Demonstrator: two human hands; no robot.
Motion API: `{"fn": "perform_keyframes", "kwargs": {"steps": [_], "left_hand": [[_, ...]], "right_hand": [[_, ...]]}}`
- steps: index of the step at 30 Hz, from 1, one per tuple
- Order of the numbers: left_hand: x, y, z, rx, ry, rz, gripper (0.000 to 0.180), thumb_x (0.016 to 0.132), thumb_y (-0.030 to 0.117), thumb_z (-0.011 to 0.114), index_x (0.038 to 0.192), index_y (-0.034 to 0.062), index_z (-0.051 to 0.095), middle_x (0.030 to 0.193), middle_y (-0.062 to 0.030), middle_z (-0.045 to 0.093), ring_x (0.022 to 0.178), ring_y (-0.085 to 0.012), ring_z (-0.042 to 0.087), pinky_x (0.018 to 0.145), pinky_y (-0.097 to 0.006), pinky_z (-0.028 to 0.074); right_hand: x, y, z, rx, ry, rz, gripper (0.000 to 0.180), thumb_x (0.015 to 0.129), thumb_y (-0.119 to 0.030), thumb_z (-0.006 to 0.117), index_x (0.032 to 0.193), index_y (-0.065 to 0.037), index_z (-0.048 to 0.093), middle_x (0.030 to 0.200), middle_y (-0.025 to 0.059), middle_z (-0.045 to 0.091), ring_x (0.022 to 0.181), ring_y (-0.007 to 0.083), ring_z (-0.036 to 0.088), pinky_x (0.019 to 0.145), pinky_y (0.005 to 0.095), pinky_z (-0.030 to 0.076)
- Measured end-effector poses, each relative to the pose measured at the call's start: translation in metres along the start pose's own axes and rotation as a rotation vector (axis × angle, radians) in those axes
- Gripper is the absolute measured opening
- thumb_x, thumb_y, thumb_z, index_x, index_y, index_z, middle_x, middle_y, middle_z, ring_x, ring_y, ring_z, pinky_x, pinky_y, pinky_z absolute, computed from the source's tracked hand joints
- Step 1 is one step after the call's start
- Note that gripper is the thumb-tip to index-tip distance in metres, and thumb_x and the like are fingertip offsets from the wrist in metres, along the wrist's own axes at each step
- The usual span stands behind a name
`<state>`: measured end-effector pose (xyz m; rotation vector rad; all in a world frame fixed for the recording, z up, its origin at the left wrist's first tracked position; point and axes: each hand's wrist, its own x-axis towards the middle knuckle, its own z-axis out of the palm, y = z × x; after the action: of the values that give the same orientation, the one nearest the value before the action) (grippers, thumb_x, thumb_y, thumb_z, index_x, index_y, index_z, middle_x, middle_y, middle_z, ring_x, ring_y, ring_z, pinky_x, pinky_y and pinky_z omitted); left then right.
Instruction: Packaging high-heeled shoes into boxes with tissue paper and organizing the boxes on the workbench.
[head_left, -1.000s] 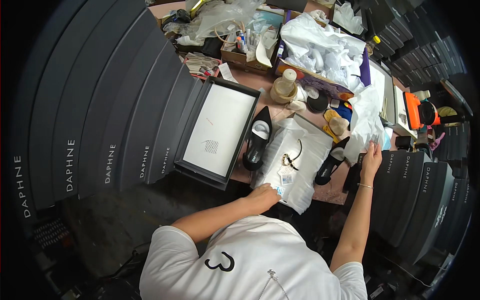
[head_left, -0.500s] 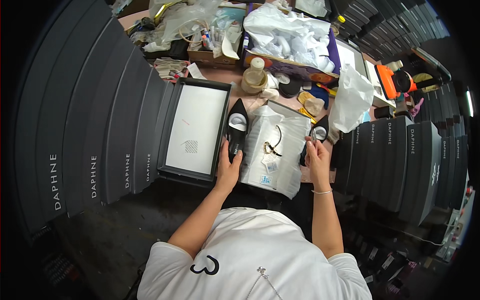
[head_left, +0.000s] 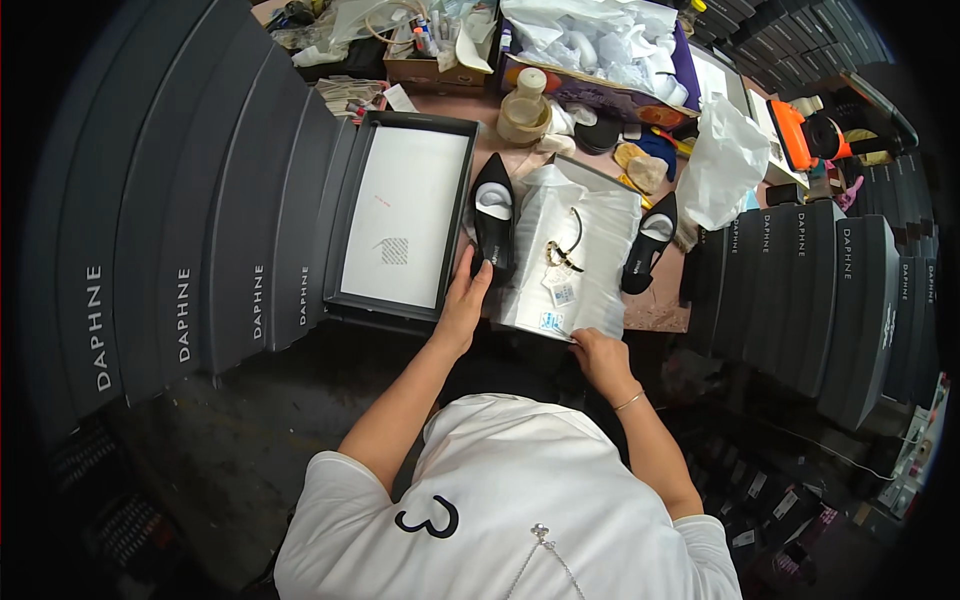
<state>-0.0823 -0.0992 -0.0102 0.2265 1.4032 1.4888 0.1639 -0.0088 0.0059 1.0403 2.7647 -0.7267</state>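
Note:
My left hand [head_left: 466, 303] is closed round the heel end of a black pointed shoe [head_left: 493, 225] with white stuffing in its toe. My right hand [head_left: 604, 362] pinches at the near edge of a shoe box [head_left: 594, 180] lined with white tissue paper [head_left: 605, 275]. A thin tip shows by its fingers, too small to name. On the tissue lie a thin black strap with a gold-coloured piece [head_left: 565, 253] and small tags [head_left: 561, 291]. The matching shoe [head_left: 651, 242] lies just right of the box, touched by neither hand.
A dark box lid [head_left: 408, 215] with a white inside lies at left. Stacks of dark shoe boxes [head_left: 225, 230] rise on both sides. Behind are a bottle [head_left: 525, 108], a purple carton of white paper [head_left: 600, 80] and an orange tool [head_left: 792, 135].
My right hand has moved from beside the right shoe toward me, down to the box's near edge. My left hand stays at the left shoe's heel. The view has shifted slightly.

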Motion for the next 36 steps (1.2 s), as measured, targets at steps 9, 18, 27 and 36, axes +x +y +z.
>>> {"fn": "perform_keyframes", "kwargs": {"steps": [9,18,27,36], "left_hand": [[-0.098,-0.077,-0.030,0.150,0.175,0.071,0.025,0.097,0.018,0.053,0.112,-0.0010,0.060,0.101,-0.0085,0.065,0.091,-0.0142,0.063,0.079,-0.026,0.052],[-0.167,-0.179,0.049,-0.167,0.275,-0.069,0.027,0.096,0.022,0.056,0.113,0.0018,0.060,0.102,-0.0069,0.063,0.088,-0.0136,0.062,0.076,-0.026,0.051],[-0.258,-0.311,0.089,0.185,0.580,0.050,0.021,0.090,0.015,0.062,0.106,0.0023,0.065,0.088,-0.0037,0.066,0.081,-0.0108,0.059,0.075,-0.025,0.048],[-0.317,-0.361,0.092,0.076,0.722,-0.017,0.023,0.090,0.019,0.063,0.104,0.0018,0.066,0.086,-0.0042,0.067,0.076,-0.0103,0.059,0.070,-0.025,0.048]], "right_hand": [[0.014,0.001,-0.094,-0.005,0.159,-0.169,0.014,0.081,-0.016,0.069,0.090,-0.006,0.064,0.084,0.0130,0.065,0.073,0.0340,0.063,0.062,0.0402,0.049],[0.041,0.014,-0.130,-0.035,0.106,-0.346,0.017,0.081,-0.018,0.068,0.086,-0.002,0.062,0.071,0.0183,0.062,0.071,0.0375,0.062,0.061,0.0412,0.047],[0.041,0.025,-0.100,-0.062,0.077,-0.461,0.018,0.083,-0.019,0.066,0.088,-0.002,0.064,0.074,0.0200,0.063,0.071,0.0379,0.063,0.063,0.0418,0.047],[0.027,0.052,-0.026,-0.153,0.045,-0.474,0.014,0.083,-0.017,0.066,0.087,-0.004,0.063,0.077,0.0203,0.064,0.077,0.0396,0.062,0.066,0.0455,0.048]]}}
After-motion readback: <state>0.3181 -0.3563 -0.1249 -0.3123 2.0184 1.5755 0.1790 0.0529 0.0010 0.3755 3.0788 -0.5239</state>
